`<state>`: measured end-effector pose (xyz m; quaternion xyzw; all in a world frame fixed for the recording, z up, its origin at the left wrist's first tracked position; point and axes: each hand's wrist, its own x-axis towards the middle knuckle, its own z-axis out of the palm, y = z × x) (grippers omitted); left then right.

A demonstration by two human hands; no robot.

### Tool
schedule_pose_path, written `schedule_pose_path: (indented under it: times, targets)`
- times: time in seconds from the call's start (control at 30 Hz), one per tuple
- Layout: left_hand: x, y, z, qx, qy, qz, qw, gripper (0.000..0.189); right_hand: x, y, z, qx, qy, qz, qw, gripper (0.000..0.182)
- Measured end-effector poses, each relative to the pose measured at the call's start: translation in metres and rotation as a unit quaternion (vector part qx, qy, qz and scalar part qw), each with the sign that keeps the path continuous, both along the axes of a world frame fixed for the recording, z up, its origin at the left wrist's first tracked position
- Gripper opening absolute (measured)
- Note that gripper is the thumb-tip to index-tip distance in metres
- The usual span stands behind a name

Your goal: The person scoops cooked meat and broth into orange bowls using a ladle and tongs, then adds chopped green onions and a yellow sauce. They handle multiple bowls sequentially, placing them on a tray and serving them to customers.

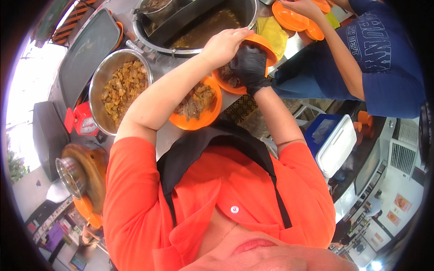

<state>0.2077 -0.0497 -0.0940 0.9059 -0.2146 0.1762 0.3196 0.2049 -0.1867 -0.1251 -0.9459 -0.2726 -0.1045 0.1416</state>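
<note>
My bare left hand [225,45] grips the rim of a tilted orange bowl [261,45] above the right end of the worktop. My right hand [251,66], in a black glove, reaches to the bowl's mouth; its fingertips are hidden, so what it grasps does not show. Just below is a second orange bowl [239,89] with dark cooked meat [232,76] in it, partly covered by the glove. Nearer my chest, a third orange bowl [193,125] holds pale minced meat and yellow-brown chunks [201,96]; my left forearm crosses over part of it.
Beyond my hands stands a large divided pot [203,30] of brown broth. A steel bowl [145,67] of meat chunks and a red dial scale [84,118] are at left. A co-worker in a blue shirt [383,64] stands at right by orange bowls [288,17] and a yellow cloth [271,34].
</note>
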Motion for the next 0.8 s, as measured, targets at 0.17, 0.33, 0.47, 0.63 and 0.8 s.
schedule_pose_path:
  times: [0.17,0.33,0.47,0.63,0.8]
  targets:
    - [-0.006,0.005,0.005,0.047,-0.131,-0.001,0.990,0.043,0.002,-0.010,-0.007,0.046,-0.049,0.048,0.997,0.020]
    - [-0.011,0.030,0.047,0.045,-0.270,0.064,0.960,0.038,0.004,-0.023,-0.004,-0.017,0.025,0.035,0.999,0.018]
    - [-0.070,0.067,0.114,-0.083,-0.137,0.202,0.966,0.042,0.006,-0.032,0.001,0.023,0.031,0.069,0.997,0.021]
    - [-0.208,0.136,0.122,-0.325,0.077,0.352,0.875,0.028,0.004,-0.032,0.011,0.019,0.101,0.139,0.985,0.028]
    - [-0.362,0.117,0.079,-0.600,0.193,0.407,0.662,0.034,-0.019,0.009,0.053,0.188,0.148,0.201,0.950,0.016]
